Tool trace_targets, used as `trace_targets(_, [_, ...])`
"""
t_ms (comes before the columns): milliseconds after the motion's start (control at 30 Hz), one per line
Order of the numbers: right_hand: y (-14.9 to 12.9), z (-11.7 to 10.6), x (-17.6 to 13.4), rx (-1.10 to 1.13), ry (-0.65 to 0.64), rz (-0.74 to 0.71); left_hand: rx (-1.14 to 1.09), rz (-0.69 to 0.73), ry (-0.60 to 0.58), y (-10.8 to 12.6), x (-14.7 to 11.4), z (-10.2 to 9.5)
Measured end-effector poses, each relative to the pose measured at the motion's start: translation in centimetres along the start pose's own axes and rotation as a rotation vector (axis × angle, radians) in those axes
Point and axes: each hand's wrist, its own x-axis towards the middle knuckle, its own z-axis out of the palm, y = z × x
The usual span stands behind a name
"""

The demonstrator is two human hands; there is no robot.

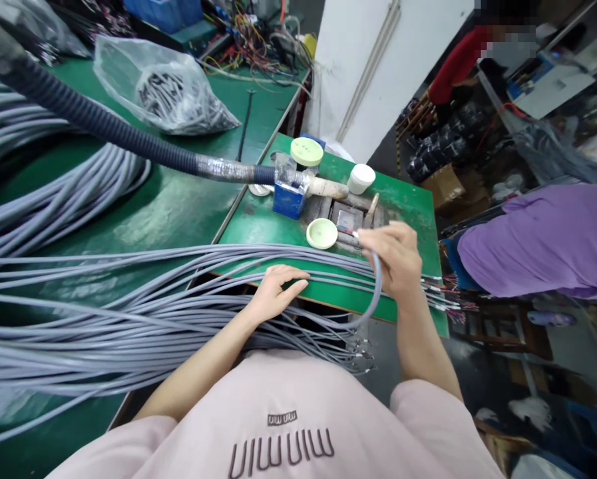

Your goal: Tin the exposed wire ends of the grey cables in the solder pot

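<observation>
My right hand (393, 256) is closed on a grey cable (377, 286) near its end. The cable bends down below the hand and back to the left. Its thin coloured wire ends point left at the small square metal pot (348, 220); whether they touch it I cannot tell. My left hand (279, 287) lies on the grey cables at the table's front edge, fingers stretched and thumb apart. Just left of the pot sits a pale green shallow dish (322, 233). Beneath both hands a bundle of grey cables (143, 319) runs across from the left.
A dark ribbed hose (143, 143) crosses from upper left to a blue box (288, 199). Behind the pot stand a white tub (361, 178) and a pale green round lid (307, 152). A plastic bag (168, 93) lies farther back. A person in purple (542, 246) is at right.
</observation>
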Motion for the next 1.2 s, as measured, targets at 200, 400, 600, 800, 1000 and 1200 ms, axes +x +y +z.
trace_targets(200, [-4.8,0.7,-5.3,0.093,-0.075,-0.146,-0.525,-0.129,-0.087,3.6,-0.2,1.4])
trace_targets(400, [-7.1,1.8,-7.5,0.094,-0.067,-0.189,-0.659,-0.216,-0.103,5.1,-0.7,2.2])
trace_targets(600, [-7.5,1.8,-8.5,0.121,-0.052,-0.164,-0.684,-0.221,-0.077,4.9,-1.4,2.4])
trace_targets(800, [-7.7,2.2,-9.2,0.145,-0.060,-0.146,-0.613,-0.191,-0.062,4.8,-1.7,2.6])
trace_targets(1000, [-7.7,2.2,-9.3,0.160,-0.067,-0.119,-0.554,-0.140,-0.056,4.8,-1.9,2.4])
trace_targets(1200, [-7.9,2.3,-9.3,0.177,-0.052,-0.119,-0.536,-0.077,-0.062,4.7,-2.0,2.4])
